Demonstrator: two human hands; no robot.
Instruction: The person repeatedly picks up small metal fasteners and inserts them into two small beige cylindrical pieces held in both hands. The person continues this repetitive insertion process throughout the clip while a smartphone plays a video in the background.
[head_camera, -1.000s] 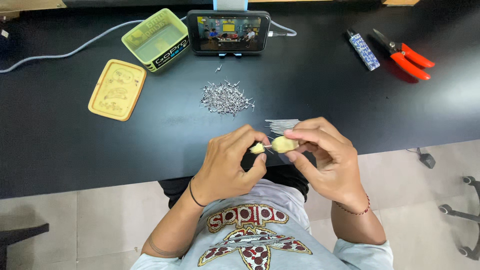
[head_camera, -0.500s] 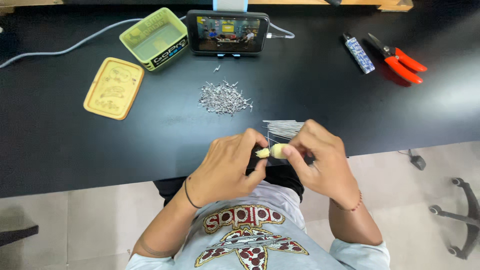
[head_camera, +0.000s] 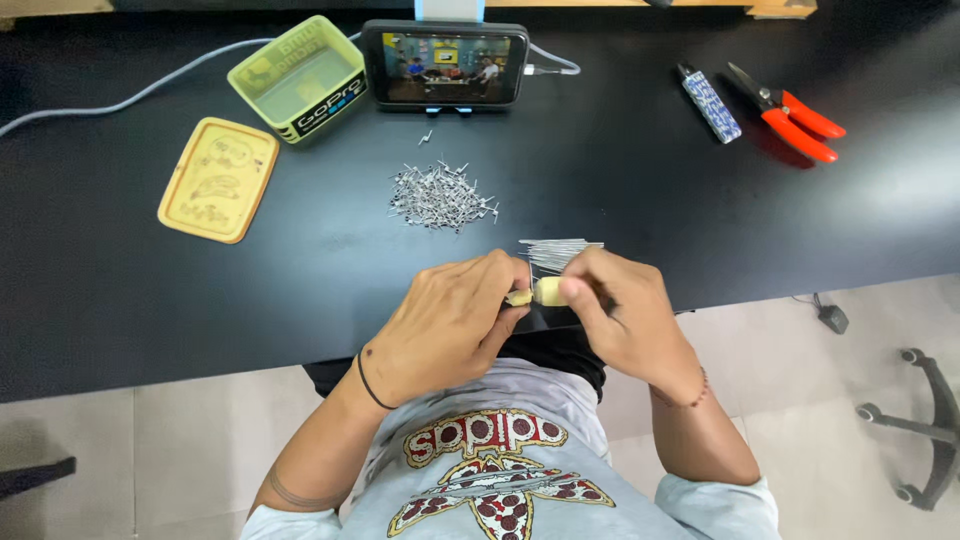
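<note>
While both hands pinch, fingers grip yellow piece

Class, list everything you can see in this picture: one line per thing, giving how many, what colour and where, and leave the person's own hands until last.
Table: one, black, fills the upper view.
Open tin: one, yellow-green, far left.
Tin lid: one, yellow, left of the tin's near side.
Phone: one, dark, screen lit, far centre, cable attached.
Small metal pieces: a pile, silver, centre.
Thin metal wires: a bundle, silver, just beyond the hands.
Patterned small tool: one, blue-white, far right.
Cutters: one, red handles, far right.
Small block: one, pale yellow, between both hands.
Left hand: pinching the block.
Right hand: pinching the block.
</note>
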